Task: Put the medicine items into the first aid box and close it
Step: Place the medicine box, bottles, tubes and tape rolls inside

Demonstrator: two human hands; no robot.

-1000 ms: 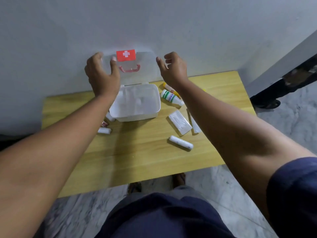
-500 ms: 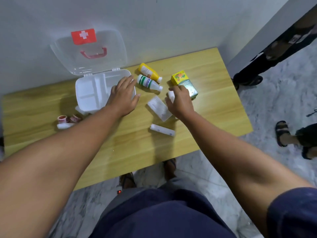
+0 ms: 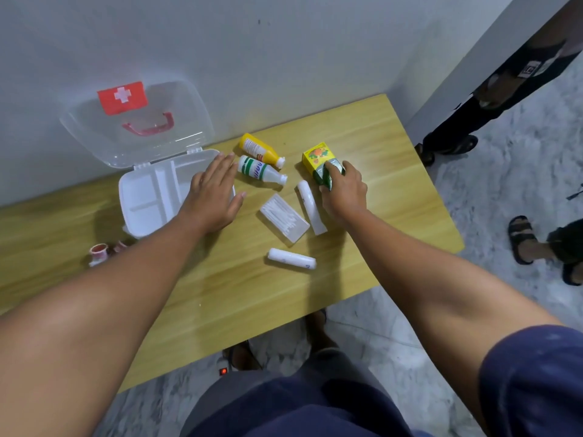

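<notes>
first aid box: white, open on the wooden table, clear lid tilted back against the wall. left hand: flat, fingers spread, resting on the box's right edge. right hand: fingers curled around a yellow-green carton. loose on the table: yellow bottle, white-green bottle, cotton swab pack, two white tubes, small rolls left of the box.
</notes>
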